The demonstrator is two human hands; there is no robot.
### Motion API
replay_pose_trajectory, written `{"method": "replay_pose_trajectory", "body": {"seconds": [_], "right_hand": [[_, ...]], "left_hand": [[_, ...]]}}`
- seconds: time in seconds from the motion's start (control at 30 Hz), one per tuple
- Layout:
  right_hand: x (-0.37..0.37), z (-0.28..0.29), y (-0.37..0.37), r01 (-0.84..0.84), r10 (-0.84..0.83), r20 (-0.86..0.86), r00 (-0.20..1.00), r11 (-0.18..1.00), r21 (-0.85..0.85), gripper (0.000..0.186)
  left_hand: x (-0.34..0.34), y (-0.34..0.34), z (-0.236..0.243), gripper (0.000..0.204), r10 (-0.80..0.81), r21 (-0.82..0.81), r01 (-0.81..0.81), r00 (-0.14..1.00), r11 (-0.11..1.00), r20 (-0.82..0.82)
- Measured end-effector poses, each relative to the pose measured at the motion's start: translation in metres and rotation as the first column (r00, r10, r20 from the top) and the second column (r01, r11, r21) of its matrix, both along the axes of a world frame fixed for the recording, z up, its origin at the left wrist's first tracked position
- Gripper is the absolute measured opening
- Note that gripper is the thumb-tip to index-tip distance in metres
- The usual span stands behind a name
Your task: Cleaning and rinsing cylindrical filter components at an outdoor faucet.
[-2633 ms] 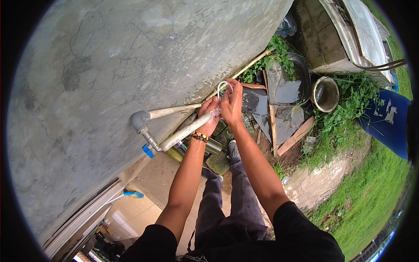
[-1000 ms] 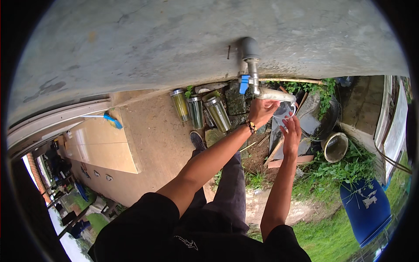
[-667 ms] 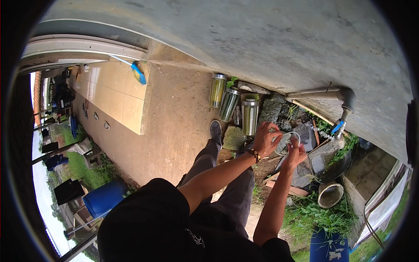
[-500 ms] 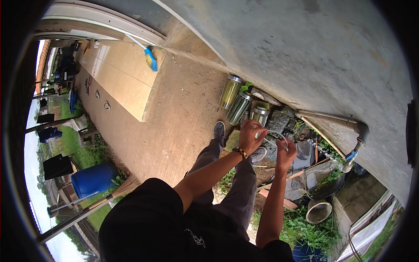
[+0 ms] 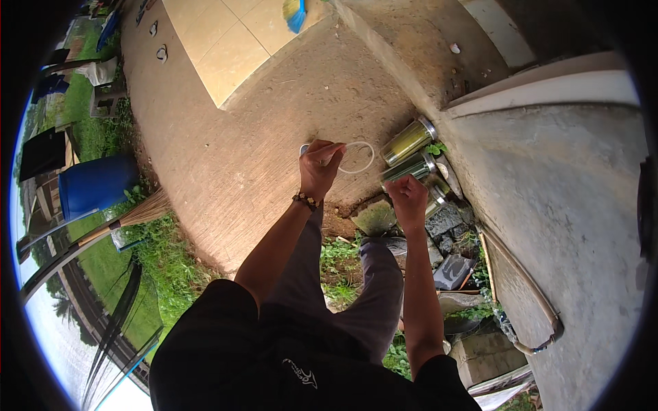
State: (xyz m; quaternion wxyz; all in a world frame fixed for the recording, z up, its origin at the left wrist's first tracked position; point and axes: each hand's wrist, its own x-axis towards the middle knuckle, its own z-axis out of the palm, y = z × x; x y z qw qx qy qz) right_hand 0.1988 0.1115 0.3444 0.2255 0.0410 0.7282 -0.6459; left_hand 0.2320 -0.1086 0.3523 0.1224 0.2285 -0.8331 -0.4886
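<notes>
My left hand (image 5: pixel 319 168) is closed, pinching a thin, whitish, flexible ring (image 5: pixel 372 156) that bows out to the right of its fingertips. My right hand (image 5: pixel 409 198) is apart from the ring, its fingers curled together; whatever it may hold is hidden. Just beyond the right hand are several see-through cylinders with silvery ends: a yellowish one (image 5: pixel 407 142), a dark green one (image 5: pixel 409 168) and another (image 5: pixel 436 198) partly behind the hand. A beaded bracelet (image 5: pixel 306 200) circles my left wrist.
Rough stones (image 5: pixel 444 220) and a dark slab (image 5: pixel 453 272) lie by the grey wall (image 5: pixel 541 185) on the right, where a pipe (image 5: pixel 524 288) runs. A tiled step (image 5: pixel 226 48) rises ahead. Leftward are a stick broom (image 5: pixel 145 207) and a blue barrel (image 5: pixel 96 186).
Both hands have shifted left relative to the cylinders and moved apart. The ring, earlier between both hands, now extends from the left one only. My view has turned.
</notes>
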Motion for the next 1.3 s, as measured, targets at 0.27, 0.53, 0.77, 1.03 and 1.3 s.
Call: {"method": "replay_pose_trajectory", "body": {"seconds": [0.27,0.53,0.77,1.03,1.3], "right_hand": [[0.028,-0.127,-0.111,-0.307,0.258,0.202,0.945,0.913,0.268,0.024],[0.02,-0.156,-0.226,-0.482,0.335,0.501,0.798,0.854,0.196,0.023],[-0.017,-0.154,-0.239,-0.509,0.301,0.6,0.741,0.835,0.21,0.025],[-0.029,-0.168,-0.188,-0.408,0.116,0.603,0.789,0.833,0.373,0.023],[0.015,-0.167,-0.131,-0.202,-0.09,0.64,0.763,0.908,0.368,0.023]], "left_hand": [[-0.011,-0.276,-0.082,0.018,0.409,-0.09,-0.403,0.911,0.911,0.058],[-0.012,-0.502,-0.176,0.022,0.626,-0.26,-0.575,0.753,0.775,0.2],[-0.051,-0.596,-0.229,0.019,0.762,-0.048,-0.771,0.614,0.635,0.206],[-0.043,-0.589,-0.266,0.055,0.78,-0.294,-0.818,0.267,0.494,0.566],[-0.039,-0.526,-0.271,0.054,0.633,-0.338,-0.553,0.523,0.762,0.571]]}}
